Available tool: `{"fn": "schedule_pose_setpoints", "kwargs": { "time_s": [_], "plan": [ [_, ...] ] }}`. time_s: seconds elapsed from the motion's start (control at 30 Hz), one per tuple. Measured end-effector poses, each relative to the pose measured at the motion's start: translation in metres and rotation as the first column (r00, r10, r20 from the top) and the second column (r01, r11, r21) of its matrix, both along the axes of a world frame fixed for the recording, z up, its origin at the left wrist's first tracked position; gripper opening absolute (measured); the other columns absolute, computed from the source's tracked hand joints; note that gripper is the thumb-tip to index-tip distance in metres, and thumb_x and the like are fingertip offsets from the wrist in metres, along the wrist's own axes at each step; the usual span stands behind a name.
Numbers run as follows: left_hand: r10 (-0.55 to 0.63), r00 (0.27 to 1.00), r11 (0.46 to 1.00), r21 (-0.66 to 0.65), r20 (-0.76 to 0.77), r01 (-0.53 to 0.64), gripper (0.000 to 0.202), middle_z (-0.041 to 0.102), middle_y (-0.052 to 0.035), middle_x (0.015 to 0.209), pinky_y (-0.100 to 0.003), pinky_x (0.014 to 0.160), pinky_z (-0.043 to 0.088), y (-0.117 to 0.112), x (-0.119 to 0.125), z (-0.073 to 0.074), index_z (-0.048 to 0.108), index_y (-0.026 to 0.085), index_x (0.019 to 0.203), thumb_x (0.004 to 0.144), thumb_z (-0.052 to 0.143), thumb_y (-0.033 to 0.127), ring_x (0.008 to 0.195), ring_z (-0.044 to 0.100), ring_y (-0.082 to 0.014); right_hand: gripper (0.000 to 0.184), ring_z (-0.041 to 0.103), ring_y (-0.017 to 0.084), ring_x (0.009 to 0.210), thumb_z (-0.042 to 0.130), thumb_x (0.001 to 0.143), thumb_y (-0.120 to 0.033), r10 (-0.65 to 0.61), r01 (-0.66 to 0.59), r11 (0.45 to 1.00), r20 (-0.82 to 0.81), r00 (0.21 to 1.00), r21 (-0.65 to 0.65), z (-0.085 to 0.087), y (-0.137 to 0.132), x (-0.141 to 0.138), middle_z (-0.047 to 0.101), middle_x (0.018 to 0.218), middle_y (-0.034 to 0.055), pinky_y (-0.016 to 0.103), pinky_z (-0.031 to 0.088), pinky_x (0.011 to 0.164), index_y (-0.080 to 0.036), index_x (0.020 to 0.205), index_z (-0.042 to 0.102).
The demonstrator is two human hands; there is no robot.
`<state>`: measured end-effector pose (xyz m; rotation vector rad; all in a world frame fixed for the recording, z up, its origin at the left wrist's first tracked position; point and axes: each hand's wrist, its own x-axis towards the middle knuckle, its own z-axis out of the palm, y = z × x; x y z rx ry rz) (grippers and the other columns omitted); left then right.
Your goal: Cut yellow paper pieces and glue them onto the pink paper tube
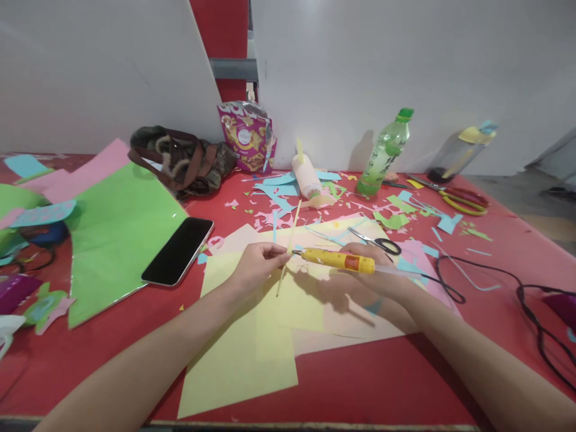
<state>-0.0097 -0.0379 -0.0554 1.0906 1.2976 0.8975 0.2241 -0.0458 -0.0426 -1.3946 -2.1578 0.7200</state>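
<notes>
My left hand (261, 261) pinches a thin pale yellow paper strip (294, 227), which stands at a slant between the fingertips. In my right hand (360, 258) is a yellow pen-shaped hot glue gun (337, 259), with a translucent glue stick (396, 271) at its rear and a black cord trailing right. Its metal tip is at the strip, close to my left fingertips; whether they touch I cannot tell. Below both hands lie pale yellow paper sheets (243, 336). Small scissors with black handles (387, 245) rest just beyond my right hand.
A phone (177, 252) lies on a green sheet (112, 240) at left. Behind stand a snack bag (247, 138), a paper roll (307, 177) and a green bottle (386, 153). Paper scraps, larger scissors (463, 201) and black cords (522, 294) spread over the red table (369, 384).
</notes>
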Motion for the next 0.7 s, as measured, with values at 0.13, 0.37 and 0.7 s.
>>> {"fn": "schedule_pose_setpoints", "kwargs": {
  "time_s": [0.13,0.37,0.7],
  "plan": [
    [0.001,1.000,1.000,0.018,-0.017,-0.001,0.011,0.060,-0.0019,0.059,-0.024,0.055,0.040,0.0003,0.0003,0.0004,0.063,0.013,0.062,0.058,0.068,0.022,0.054,0.052,-0.0098,0.012,0.050,0.013,0.054,0.049,0.070,-0.029,-0.027,0.027,1.000,0.005,1.000,0.006,-0.0007,0.0001,-0.0001,0.056,0.062,0.0000,0.025,0.035,0.052,-0.020,0.068,0.055],
    [-0.001,1.000,1.000,0.030,0.015,0.001,0.014,0.060,-0.0019,0.060,-0.025,0.056,0.041,-0.0013,0.0002,0.0005,0.062,0.013,0.064,0.059,0.067,0.025,0.055,0.053,-0.0108,0.012,0.049,0.013,0.053,0.048,0.069,-0.029,-0.022,0.022,0.999,0.022,1.000,0.025,0.0035,-0.0014,-0.0016,0.055,0.059,0.0002,0.025,0.035,0.050,-0.019,0.066,0.054],
    [0.016,1.000,0.999,0.038,0.008,-0.017,0.013,0.060,-0.0022,0.059,-0.025,0.055,0.040,0.0002,0.0005,0.0021,0.062,0.012,0.062,0.056,0.068,0.023,0.053,0.051,-0.0101,0.024,0.050,0.014,0.055,0.046,0.075,-0.038,-0.073,0.073,0.997,0.022,0.997,0.008,-0.0013,-0.0010,0.0015,0.054,0.059,-0.0001,0.024,0.035,0.050,-0.020,0.061,0.051]
  ]
}}
